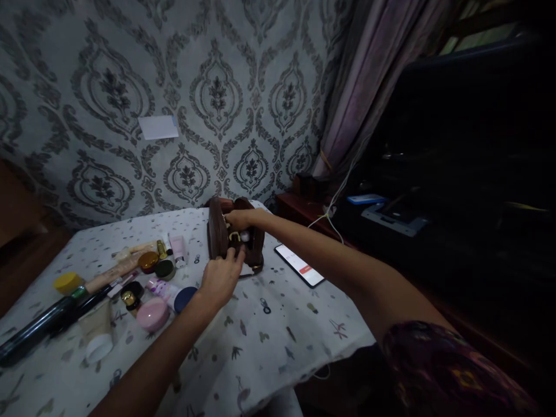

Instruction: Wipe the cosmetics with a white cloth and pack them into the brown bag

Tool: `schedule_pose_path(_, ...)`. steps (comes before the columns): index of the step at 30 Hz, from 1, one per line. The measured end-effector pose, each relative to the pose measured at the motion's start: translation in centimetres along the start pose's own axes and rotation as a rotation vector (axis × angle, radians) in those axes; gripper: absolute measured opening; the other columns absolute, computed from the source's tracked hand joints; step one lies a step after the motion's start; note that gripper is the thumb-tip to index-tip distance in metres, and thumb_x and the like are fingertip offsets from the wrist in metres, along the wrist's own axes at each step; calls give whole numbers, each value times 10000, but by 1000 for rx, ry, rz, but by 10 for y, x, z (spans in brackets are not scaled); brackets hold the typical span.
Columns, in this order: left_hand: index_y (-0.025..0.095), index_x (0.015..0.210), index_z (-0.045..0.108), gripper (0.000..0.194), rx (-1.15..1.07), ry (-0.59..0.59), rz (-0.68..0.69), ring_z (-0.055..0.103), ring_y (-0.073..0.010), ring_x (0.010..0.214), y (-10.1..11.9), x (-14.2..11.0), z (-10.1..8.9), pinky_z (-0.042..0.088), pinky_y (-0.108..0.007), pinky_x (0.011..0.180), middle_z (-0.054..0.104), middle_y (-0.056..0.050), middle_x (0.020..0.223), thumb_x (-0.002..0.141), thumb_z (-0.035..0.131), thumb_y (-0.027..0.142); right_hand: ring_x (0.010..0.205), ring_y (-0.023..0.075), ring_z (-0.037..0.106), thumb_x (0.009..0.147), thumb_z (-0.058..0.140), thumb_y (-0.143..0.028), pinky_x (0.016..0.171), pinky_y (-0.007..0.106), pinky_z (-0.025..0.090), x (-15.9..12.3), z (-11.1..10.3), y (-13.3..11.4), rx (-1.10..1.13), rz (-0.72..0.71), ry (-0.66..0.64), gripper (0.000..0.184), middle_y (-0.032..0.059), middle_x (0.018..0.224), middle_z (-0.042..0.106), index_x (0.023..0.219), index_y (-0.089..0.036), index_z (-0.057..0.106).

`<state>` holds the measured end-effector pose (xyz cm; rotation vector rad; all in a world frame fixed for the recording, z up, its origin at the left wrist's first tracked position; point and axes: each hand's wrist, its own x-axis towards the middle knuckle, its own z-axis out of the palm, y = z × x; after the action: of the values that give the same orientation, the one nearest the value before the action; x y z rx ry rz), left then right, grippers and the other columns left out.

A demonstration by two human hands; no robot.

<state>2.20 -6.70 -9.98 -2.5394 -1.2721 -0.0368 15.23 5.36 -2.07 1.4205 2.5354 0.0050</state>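
A brown zip-up bag (218,231) stands unzipped on the cloth-covered table, with small items inside, among them a pale round one (245,236) and a yellowish curved one (234,237). My left hand (220,277) lies at the bag's near edge, its fingers stretched out and touching the lower rim. Reaching across from the right, my right hand (240,219) is at the top of the opening beside the left wall. Its fingertips are hidden or too dark to make out, so whether they grip anything does not show.
Cosmetics are spread on the left: a pink jar (152,314), a beige tube (96,330), a yellow lid (67,282), a dark bottle (37,329) and several others. A lit phone (300,266) lies right of the bag. White cables (326,216) hang near the curtain (347,98).
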Motion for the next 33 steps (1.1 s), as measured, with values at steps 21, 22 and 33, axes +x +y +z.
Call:
schedule_pose_path(21, 180, 1563, 317, 670, -17, -21, -7, 732, -258, 866, 1, -5, -1, 585, -339, 655, 593, -181, 1212, 926, 449, 17, 1024, 281, 700, 831, 630, -152, 747, 295, 477, -61, -12, -8, -219, 4, -106, 281, 167, 1067, 754, 1090, -116, 732)
schedule_pose_path(22, 181, 1560, 323, 658, -25, -28, -9, 735, -260, 862, 1, -4, -2, 585, -344, 655, 592, -183, 1214, 933, 441, 23, 1020, 287, 704, 845, 617, -154, 742, 299, 485, -60, -11, -9, -239, 18, -101, 283, 179, 1056, 753, 1104, -105, 719)
schedule_pose_path(33, 196, 1575, 167, 794, -473, 1, -141, 699, -303, 1102, -6, -10, 0, 570, -422, 897, 613, -153, 1377, 891, 562, 108, 999, 276, 710, 912, 525, -161, 791, 324, 475, -64, -8, -9, -326, -57, -120, 285, 206, 1037, 749, 1083, -60, 728)
